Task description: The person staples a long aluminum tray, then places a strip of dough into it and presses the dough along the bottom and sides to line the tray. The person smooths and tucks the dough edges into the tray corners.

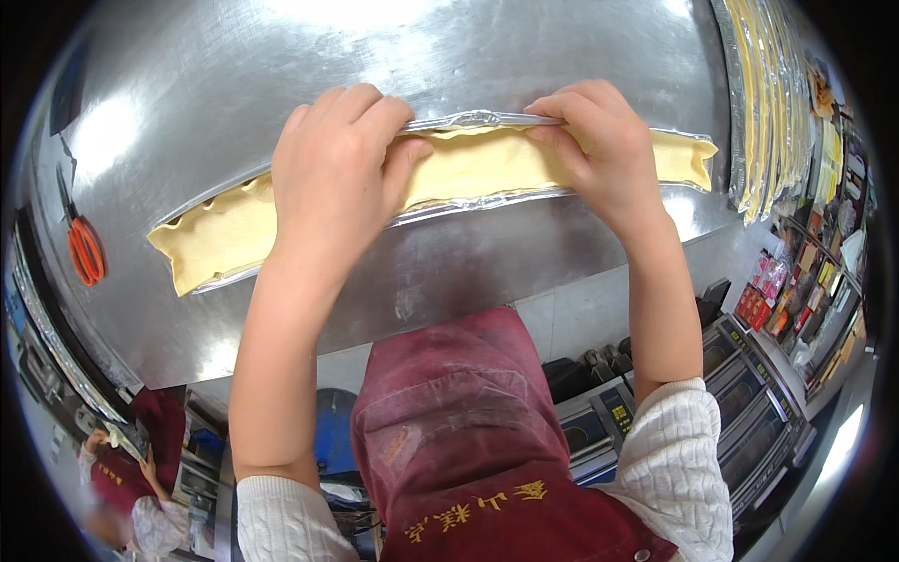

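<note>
A long strip of pale yellow dough (484, 163) lines a narrow foil-sided tray (502, 199) that runs across the steel table. My left hand (344, 158) pinches the far foil rim left of the middle, with its thumb over the dough. Right of the middle, my right hand (597, 140) grips the same far rim between thumb and fingers. Crumpled foil shows along the rim between both hands. The dough edges are wavy and reach past the tray at its left end. My hands and wrists cover parts of the strip.
Orange-handled scissors (85, 249) lie at the table's left. Several filled foil strips (769, 105) stand side by side at the right edge. Ovens (744, 400) and packed shelves (801, 281) are to the right. Another person (133, 478) works at lower left, holding something.
</note>
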A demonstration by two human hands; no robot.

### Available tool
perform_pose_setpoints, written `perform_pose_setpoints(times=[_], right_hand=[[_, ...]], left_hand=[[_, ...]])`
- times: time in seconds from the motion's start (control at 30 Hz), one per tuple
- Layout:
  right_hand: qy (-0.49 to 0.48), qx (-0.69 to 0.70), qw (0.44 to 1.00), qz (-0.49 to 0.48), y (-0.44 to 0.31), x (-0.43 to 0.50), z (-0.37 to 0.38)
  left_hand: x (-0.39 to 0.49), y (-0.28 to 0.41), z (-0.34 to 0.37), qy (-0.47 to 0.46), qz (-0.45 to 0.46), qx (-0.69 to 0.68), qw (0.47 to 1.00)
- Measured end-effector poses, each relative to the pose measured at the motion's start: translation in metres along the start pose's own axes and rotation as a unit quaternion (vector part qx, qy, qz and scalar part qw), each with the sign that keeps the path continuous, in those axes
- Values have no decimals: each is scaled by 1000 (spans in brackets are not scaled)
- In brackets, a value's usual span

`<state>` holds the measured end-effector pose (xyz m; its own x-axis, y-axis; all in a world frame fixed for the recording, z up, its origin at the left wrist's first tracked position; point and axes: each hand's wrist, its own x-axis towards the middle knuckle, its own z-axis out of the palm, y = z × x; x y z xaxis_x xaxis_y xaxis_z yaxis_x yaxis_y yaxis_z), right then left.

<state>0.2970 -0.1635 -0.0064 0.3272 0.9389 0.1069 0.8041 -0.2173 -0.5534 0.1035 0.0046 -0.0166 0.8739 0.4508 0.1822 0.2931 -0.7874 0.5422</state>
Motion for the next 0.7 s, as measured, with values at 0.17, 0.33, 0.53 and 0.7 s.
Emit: perform_pose_setpoints(times=[0.17,0.33,0.53,0.7], right_hand=[[-1,-15,999,-43,-3,4,0],[33,-27,996,-74,-3,6,7],[-43,108,991,-71,-43,-12,9],[-129,119,983,-61,-50,-8,32]], left_hand=[[3,-1,5,-4,-6,16,1000],[4,3,-3,29,18,22,999],[-41,32,-23,-12,-60,-80,995],[-56,28,-12,-53,-121,-94,987]])
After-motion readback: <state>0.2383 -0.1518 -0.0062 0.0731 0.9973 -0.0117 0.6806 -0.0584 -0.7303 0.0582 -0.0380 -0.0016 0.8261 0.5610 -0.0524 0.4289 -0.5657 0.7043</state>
